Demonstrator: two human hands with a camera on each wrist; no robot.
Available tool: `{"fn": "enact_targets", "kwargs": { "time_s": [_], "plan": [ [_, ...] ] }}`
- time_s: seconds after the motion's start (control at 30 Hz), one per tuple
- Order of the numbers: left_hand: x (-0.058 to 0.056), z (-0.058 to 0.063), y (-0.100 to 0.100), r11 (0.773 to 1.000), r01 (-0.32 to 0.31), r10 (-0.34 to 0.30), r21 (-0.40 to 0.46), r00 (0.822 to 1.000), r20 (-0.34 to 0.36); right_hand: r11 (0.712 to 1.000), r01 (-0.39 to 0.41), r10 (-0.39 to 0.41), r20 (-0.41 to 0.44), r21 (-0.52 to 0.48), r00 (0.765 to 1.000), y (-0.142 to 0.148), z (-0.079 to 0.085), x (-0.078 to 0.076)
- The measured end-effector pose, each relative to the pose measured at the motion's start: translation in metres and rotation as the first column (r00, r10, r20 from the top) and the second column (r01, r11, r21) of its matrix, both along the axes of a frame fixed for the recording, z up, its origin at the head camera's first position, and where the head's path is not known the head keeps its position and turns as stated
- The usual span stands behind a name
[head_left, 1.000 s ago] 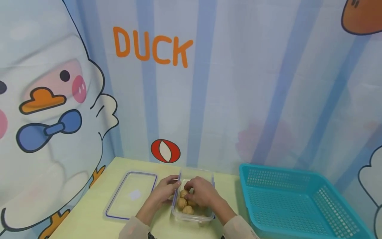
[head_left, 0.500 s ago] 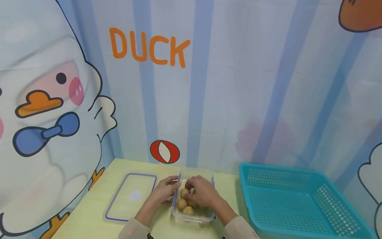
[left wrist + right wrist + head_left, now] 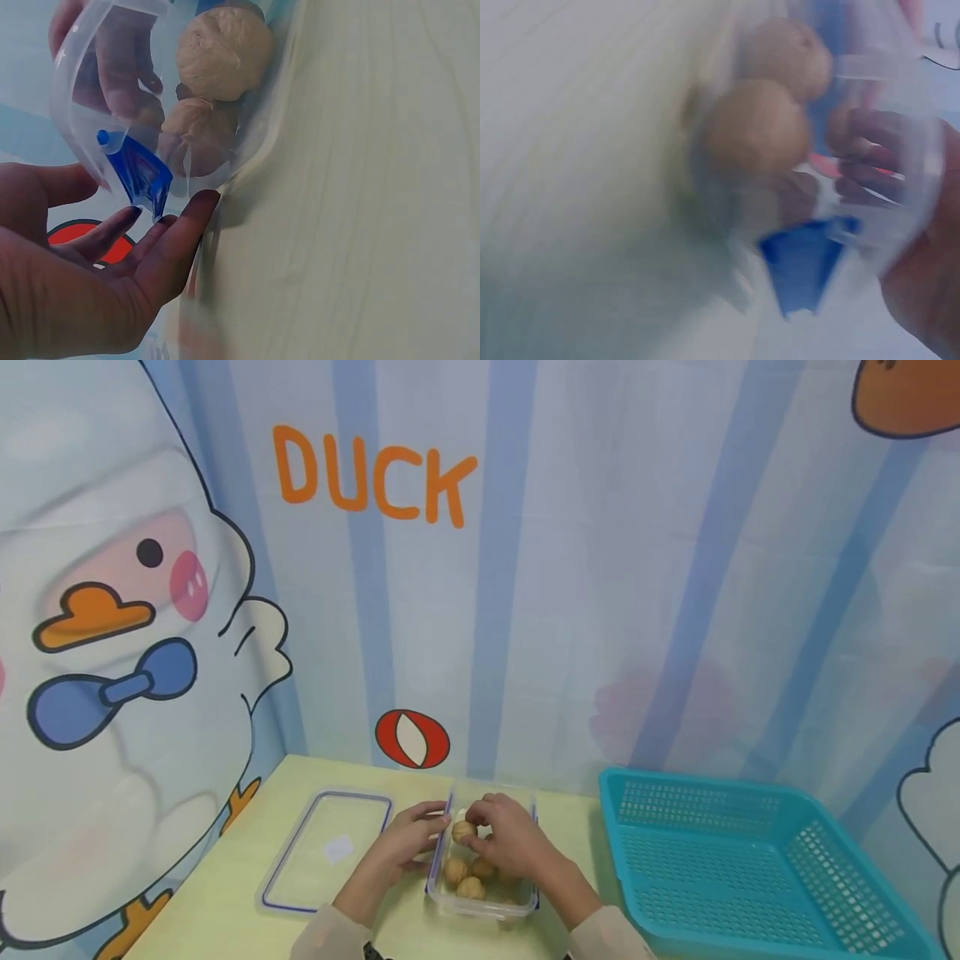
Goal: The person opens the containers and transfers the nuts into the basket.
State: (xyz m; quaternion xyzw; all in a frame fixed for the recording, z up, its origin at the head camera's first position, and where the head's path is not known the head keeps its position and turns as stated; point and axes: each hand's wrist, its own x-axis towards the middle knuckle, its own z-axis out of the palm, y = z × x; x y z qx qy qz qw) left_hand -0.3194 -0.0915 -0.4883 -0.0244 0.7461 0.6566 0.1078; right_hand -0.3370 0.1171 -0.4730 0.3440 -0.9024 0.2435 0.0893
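Note:
A clear plastic food container (image 3: 480, 908) with blue side clips stands uncovered on the table, several walnuts (image 3: 471, 888) at its near end. Inside it, my right hand (image 3: 516, 839) pinches one walnut (image 3: 464, 832) between thumb and fingers, above the others. My left hand (image 3: 408, 842) rests against the container's left wall, thumb at the rim. In the left wrist view, its extended fingers touch the wall beside a blue clip (image 3: 142, 176). The right wrist view is blurred; the right hand (image 3: 870, 161) shows through the clear wall behind two walnuts (image 3: 757, 127).
Left of the container lies its clear lid (image 3: 300, 860) with a blue seal, flat on the pale yellow table (image 3: 225, 877). A turquoise plastic basket (image 3: 637, 893) stands on the right. A cartoon duck curtain (image 3: 570, 568) hangs right behind the table.
My right hand has lifted slightly and shifted away from me with the pinched walnut, uncovering another walnut beneath it. My left hand stays at the container's side.

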Motion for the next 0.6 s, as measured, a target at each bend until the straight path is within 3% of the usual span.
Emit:
{"fn": "enact_targets", "kwargs": {
  "time_s": [0.3, 0.47, 0.6],
  "plan": [
    [0.003, -0.002, -0.003, 1.0, 0.008, -0.008, 0.004, 1.0, 0.005, 0.981, -0.044, 0.069, 0.128, -0.187, 0.989, 0.032, 0.029, 0.031],
    [0.003, -0.001, -0.001, 1.0, 0.003, -0.004, 0.005, 1.0, 0.007, 0.94, -0.023, 0.058, 0.091, -0.341, 0.994, 0.061, 0.038, 0.056],
    [0.004, 0.0, 0.002, 1.0, 0.005, -0.005, -0.012, 1.0, 0.011, 0.898, 0.03, -0.013, 0.04, -0.438, 0.999, 0.089, 0.041, 0.076]
  ]
}}
